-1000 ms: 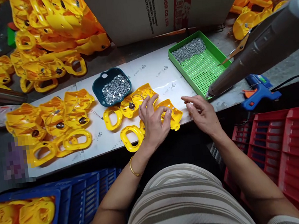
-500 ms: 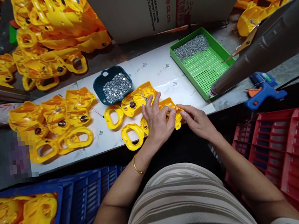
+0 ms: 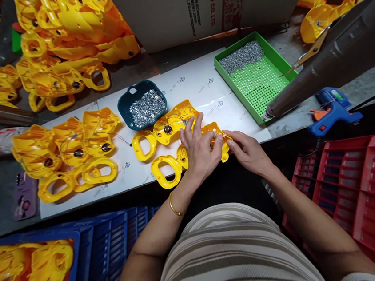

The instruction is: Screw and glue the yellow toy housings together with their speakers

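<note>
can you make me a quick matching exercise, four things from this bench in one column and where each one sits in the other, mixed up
Things:
1. green tray
2. teal dish
3. glue gun
4. phone

Places:
a. far left edge of the bench
b. right of the white sheet, below the green tray
c. back right of the white sheet, screws piled at its far end
d. middle of the white sheet, full of screws, just behind the yellow part under the hands

Pairs: 1-c, 2-d, 3-b, 4-a
</note>
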A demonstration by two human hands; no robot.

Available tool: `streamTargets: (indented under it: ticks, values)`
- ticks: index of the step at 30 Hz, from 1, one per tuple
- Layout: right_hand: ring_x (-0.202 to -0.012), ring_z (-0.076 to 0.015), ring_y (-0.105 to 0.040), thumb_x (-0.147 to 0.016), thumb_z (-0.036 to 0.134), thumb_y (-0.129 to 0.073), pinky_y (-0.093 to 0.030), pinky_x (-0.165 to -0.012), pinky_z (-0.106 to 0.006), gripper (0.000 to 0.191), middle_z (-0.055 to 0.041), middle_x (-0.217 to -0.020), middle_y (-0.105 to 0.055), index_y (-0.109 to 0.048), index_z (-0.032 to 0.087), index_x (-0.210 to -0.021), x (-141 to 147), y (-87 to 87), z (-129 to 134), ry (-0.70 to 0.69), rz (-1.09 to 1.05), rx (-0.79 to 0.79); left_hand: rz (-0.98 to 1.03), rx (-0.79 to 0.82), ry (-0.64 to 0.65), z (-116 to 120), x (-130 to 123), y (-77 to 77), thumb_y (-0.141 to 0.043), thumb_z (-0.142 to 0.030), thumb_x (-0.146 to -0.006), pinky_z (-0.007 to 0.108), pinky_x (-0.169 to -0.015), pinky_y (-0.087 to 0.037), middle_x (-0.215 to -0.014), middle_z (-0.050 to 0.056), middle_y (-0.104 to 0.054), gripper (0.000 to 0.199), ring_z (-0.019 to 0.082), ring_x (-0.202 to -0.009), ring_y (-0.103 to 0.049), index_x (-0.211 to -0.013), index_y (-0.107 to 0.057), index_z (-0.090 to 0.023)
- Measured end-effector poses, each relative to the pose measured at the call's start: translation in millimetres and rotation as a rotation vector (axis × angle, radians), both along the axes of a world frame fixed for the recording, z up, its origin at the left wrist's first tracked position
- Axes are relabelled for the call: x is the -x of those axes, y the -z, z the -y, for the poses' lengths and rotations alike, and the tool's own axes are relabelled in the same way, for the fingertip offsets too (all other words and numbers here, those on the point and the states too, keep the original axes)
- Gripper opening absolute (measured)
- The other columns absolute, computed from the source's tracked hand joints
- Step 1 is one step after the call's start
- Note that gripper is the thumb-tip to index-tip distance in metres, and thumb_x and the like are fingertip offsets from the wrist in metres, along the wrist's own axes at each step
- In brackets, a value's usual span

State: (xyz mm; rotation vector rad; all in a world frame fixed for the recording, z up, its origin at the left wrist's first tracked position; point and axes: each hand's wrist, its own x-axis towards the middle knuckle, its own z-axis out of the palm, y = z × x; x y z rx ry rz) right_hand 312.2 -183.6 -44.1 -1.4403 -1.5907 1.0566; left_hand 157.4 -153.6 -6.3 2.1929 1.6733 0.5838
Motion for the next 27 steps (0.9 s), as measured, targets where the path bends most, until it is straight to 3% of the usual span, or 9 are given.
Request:
streamTargets:
  ticks: [7, 10, 13, 16, 20, 27]
  values:
    - [-0.093, -0.0204, -0.063, -0.095, 0.042, -0.046, -0.053, -0.085, -0.037, 0.044, -0.0118, -0.112, -0.066, -0.059, 0.017, -0.128, 0.2, 1.4, 0.1, 0.002, -0.040, 0.011, -0.025, -0.021, 0.033, -0.3, 1.3, 2.0, -0.057, -0.030, -0.088, 0.065, -0.115, -0.015, -0.153, 0.005, -0.040, 0.018, 0.033, -0.144, -0.025, -0.076, -0.066, -0.020]
    - [-0.078, -0.0160, -0.060, -0.092, 0.047, -0.050, -0.055, -0.069, -0.031, 0.048, -0.0093, -0.105, -0.063, -0.059, 0.018, -0.129, 0.6, 1.4, -2.1, 0.008, -0.137, 0.092, -0.046, -0.051, 0.044, -0.2, 2.2, 4.4, -0.058, -0.029, -0.088, 0.065, -0.116, -0.013, -0.154, 0.005, -0.039, 0.016, 0.033, -0.144, -0.025, -0.076, -0.066, -0.020]
    - [-0.059, -0.0092, -0.054, -0.088, 0.055, -0.053, -0.048, -0.047, -0.024, 0.054, -0.0072, -0.103, -0.058, -0.059, 0.019, -0.128, 1.2, -0.2, -6.2, 0.014, -0.282, 0.242, -0.044, -0.046, 0.067, 1.6, 3.2, 5.2, -0.058, -0.029, -0.088, 0.064, -0.116, -0.011, -0.154, 0.006, -0.039, 0.017, 0.034, -0.145, -0.023, -0.076, -0.066, -0.020]
    - [-0.052, -0.0062, -0.051, -0.086, 0.057, -0.056, -0.046, -0.043, -0.021, 0.051, -0.0047, -0.097, -0.059, -0.064, 0.020, -0.120, 2.2, -5.8, -9.3, -0.005, -0.376, 0.332, -0.016, -0.022, 0.068, 7.5, 4.8, 3.7, -0.056, -0.029, -0.089, 0.064, -0.116, -0.011, -0.153, 0.007, -0.040, 0.018, 0.034, -0.145, -0.023, -0.077, -0.066, -0.020]
    - [-0.055, -0.0078, -0.052, -0.082, 0.056, -0.063, -0.043, -0.041, -0.018, 0.050, -0.0016, -0.081, -0.060, -0.064, 0.017, -0.112, 5.7, -17.6, -6.6, -0.051, -0.527, 0.464, 0.044, -0.016, 0.076, 21.0, 8.5, -1.0, -0.056, -0.027, -0.090, 0.056, -0.116, -0.023, -0.148, 0.008, -0.046, 0.016, 0.030, -0.142, -0.029, -0.079, -0.066, -0.020]
    - [-0.056, -0.0077, -0.048, -0.074, 0.056, -0.071, -0.036, -0.040, -0.017, 0.052, -0.0018, -0.081, -0.060, -0.060, 0.016, -0.106, 14.1, -20.3, 5.5, -0.036, -0.597, 0.511, 0.152, 0.005, 0.170, 30.3, 31.0, -8.0, -0.061, -0.028, -0.090, 0.046, -0.100, -0.045, -0.132, 0.008, -0.061, 0.012, 0.025, -0.120, -0.056, -0.085, -0.070, -0.022]
